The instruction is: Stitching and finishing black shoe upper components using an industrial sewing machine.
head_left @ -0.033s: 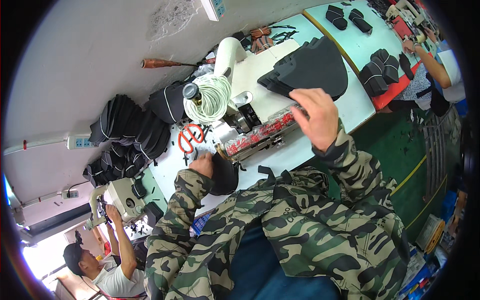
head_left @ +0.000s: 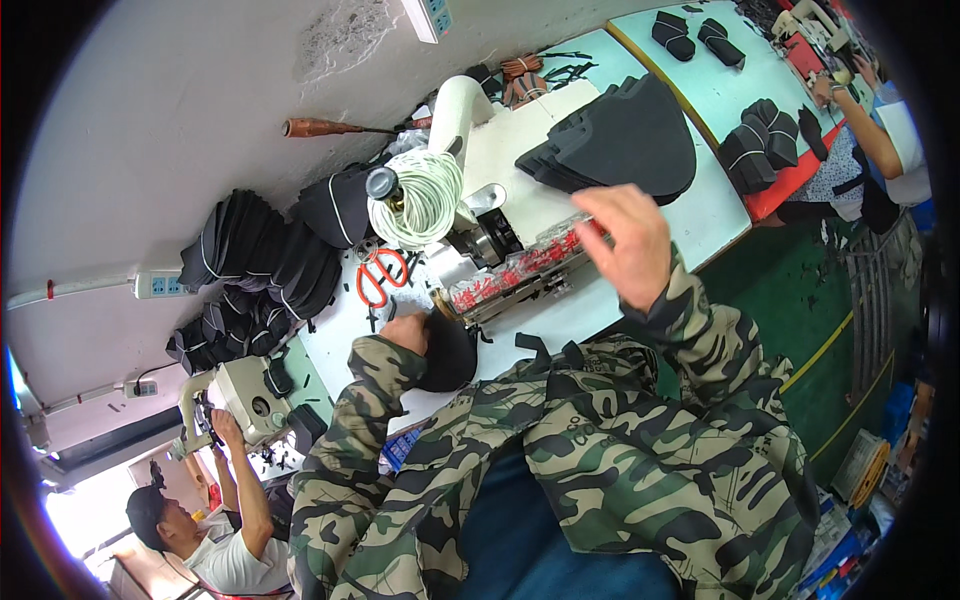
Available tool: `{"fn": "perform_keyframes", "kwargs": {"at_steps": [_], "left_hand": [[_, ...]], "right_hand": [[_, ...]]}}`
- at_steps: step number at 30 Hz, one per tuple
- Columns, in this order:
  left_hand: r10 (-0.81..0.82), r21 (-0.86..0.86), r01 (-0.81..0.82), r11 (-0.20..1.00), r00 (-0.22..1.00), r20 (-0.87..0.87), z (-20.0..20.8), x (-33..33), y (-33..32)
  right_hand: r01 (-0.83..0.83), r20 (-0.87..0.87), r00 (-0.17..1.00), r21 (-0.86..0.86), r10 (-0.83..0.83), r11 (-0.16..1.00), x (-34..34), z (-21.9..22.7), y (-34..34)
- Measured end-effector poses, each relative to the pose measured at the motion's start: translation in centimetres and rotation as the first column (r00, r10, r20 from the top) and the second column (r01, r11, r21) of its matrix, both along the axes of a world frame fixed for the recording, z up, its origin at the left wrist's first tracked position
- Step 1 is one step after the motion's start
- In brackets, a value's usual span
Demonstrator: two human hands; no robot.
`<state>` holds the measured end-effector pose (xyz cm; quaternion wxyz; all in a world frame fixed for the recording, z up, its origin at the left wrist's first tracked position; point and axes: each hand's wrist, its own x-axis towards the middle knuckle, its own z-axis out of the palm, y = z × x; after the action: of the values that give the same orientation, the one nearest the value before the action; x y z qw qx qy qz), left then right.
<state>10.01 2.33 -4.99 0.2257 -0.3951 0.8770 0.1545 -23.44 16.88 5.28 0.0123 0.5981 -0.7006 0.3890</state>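
Note:
My left hand point(head_left: 404, 332) is closed at the left edge of a curved black panel point(head_left: 450, 352), by the left end of a sewing machine point(head_left: 478, 240); its fingertips are mostly hidden. The panel's upper edge lies at the machine head. With fingers apart and nothing in it, my right hand point(head_left: 636, 246) hovers over the right end of the worn red machine edge point(head_left: 530, 262). Just beyond that hand lies a fanned stack of black panels point(head_left: 625, 140) on the machine's pale bed. Orange-handled scissors point(head_left: 372, 282) rest on the table above my left hand.
A coil of pale cord point(head_left: 425, 200) sits on the machine. Bundled black pieces point(head_left: 245, 240) are piled against the wall at left. A screwdriver point(head_left: 330, 127) with a wooden-coloured handle sticks out there. One person point(head_left: 215, 540) works at lower left, another point(head_left: 885, 140) at upper right.
My left hand has shifted slightly toward the black panel and covers more of its edge. My right hand has come down a little toward me, still with its fingers apart.

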Motion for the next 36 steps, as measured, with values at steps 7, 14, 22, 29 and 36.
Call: {"fn": "perform_keyframes", "kwargs": {"at_steps": [7, 14, 22, 29, 36], "left_hand": [[0.221, 0.801, 0.205, 0.562, 0.896, -0.384, 7.8, -6.3, -2.6], [0.192, 0.552, 0.014, 0.834, 0.93, -0.314, 7.7, -7.5, -6.0], [0.122, 0.451, 0.017, 0.892, 0.953, -0.278, 8.0, -8.1, -6.8], [0.03, -0.005, -0.038, 0.999, 0.843, -0.537, 8.4, -11.4, -1.9], [0.06, -0.094, -0.12, 0.988, 0.876, -0.479, 7.7, -11.2, 0.4]], "right_hand": [[-0.686, 0.904, 0.311, -0.001, 0.294, 0.728, 6.6, -5.9, 0.1], [-0.635, 0.991, -0.114, -0.02, -0.068, 0.772, 10.6, -6.5, -2.3], [-0.605, 0.975, -0.215, -0.093, -0.049, 0.791, 11.4, -6.9, -2.0], [-0.587, 0.996, -0.095, -0.059, 0.004, 0.808, 7.9, -6.2, -0.7], [-0.692, 0.597, 0.653, 0.218, 0.466, 0.689, 0.9, -3.0, -4.6]]}}
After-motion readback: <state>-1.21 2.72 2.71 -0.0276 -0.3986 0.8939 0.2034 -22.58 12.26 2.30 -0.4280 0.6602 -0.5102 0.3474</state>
